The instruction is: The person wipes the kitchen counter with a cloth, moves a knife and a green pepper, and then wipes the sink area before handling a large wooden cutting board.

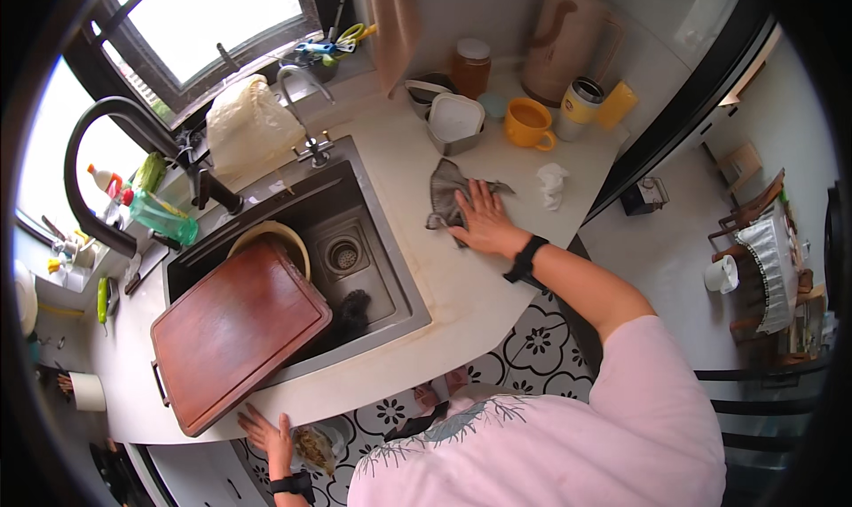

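Observation:
Spread flat, my right hand point(489, 217) presses on a crumpled grey cloth point(446, 191) lying on the pale countertop point(459, 294) to the right of the sink. My left hand point(265, 434) rests at the counter's front edge with its fingers apart, holding nothing. Just above it, a reddish-brown wooden cutting board point(239, 334) lies tilted across the left part of the dark sink point(399, 287). Under the board's far edge shows part of a yellowish round basin point(301, 247). A dark scrubber or cloth point(353, 311) lies in the sink near the drain point(344, 255).
Behind the cloth stand an orange mug point(528, 122), a yellow-and-silver tumbler point(578, 108), a metal container point(455, 124), a honey-coloured jar point(471, 68) and a large thermos point(559, 41). A crumpled white tissue point(551, 184) lies rightward. A black faucet point(100, 108) arches over the sink's left.

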A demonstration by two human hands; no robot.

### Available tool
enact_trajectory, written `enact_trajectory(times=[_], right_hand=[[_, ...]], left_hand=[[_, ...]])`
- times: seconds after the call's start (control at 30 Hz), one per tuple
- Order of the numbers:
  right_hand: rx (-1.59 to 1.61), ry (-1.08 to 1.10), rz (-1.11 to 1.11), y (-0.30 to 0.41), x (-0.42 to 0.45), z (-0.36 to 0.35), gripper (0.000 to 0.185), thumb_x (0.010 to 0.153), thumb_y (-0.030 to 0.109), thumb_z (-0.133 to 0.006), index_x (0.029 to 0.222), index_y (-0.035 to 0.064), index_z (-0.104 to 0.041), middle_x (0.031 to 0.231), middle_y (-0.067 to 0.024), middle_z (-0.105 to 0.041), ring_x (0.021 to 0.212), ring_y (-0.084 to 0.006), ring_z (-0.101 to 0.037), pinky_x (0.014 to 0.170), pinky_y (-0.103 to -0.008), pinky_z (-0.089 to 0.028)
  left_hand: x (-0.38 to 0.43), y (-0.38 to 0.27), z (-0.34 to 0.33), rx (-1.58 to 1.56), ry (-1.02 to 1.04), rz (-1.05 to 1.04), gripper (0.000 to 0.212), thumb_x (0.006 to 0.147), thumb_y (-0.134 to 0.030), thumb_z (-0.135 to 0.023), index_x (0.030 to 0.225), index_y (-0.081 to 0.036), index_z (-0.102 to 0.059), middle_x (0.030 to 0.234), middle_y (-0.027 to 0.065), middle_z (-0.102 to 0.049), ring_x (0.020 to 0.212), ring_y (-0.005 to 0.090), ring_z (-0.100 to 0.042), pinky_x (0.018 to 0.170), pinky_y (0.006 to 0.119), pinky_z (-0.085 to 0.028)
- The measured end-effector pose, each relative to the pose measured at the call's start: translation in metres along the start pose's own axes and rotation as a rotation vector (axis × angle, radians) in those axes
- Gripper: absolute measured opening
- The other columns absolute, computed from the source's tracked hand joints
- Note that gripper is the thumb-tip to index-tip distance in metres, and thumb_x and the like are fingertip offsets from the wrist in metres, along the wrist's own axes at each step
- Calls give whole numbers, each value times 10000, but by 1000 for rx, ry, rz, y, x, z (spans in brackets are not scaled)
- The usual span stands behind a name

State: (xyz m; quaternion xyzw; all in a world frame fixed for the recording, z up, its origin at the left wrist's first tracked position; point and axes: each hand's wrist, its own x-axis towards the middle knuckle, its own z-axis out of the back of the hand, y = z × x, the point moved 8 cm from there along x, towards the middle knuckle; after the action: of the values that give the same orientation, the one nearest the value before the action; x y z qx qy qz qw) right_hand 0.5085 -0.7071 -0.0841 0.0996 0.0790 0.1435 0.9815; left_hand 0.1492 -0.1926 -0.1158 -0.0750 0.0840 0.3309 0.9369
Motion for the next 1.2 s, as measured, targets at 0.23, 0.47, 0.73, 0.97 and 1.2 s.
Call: enact_trajectory(times=[0.23,0.47,0.73,0.97,1.2], right_hand=[[20,14,-14,84,62,-13,702,858,491,-385,1408,121,-155,1459,-188,-33,1341,-374,27,1064,-502,-34],[-5,-43,277,124,11,-31,610,874,399,-401,1384,111,-231,1451,-164,-120,1344,-340,-73,1065,-482,-119],[-20,-57,382,129,-119,-27,547,902,335,-391,1373,94,-249,1452,-151,-120,1347,-315,-82,1070,-456,-130],[-84,126,313,124,-164,-28,563,912,370,-371,1378,86,-234,1453,-163,-110,1348,-321,-81,1065,-456,-140],[-185,121,241,127,-67,-27,611,912,412,-348,1385,58,-188,1449,-193,-82,1347,-335,-66,1061,-471,-144]], left_hand=[[-1,-19,9,-33,-61,-53,794,851,-539,-423,1421,-136,-45,1449,220,21,1339,371,36,1029,546,-52],[-10,-23,18,-24,-53,-74,795,853,-550,-410,1415,-102,-70,1442,237,-3,1335,381,17,1022,565,-82],[-15,-24,24,-17,-131,-135,790,840,-494,-476,1404,-72,-120,1430,261,-44,1322,408,-51,1035,539,-98],[-22,-25,29,-19,-136,-151,784,839,-473,-487,1402,-66,-125,1430,255,-53,1328,395,-40,1041,530,-95],[-20,-31,34,-49,-151,-165,786,832,-412,-526,1403,-61,-114,1437,248,-31,1333,390,-6,1052,523,-75]])
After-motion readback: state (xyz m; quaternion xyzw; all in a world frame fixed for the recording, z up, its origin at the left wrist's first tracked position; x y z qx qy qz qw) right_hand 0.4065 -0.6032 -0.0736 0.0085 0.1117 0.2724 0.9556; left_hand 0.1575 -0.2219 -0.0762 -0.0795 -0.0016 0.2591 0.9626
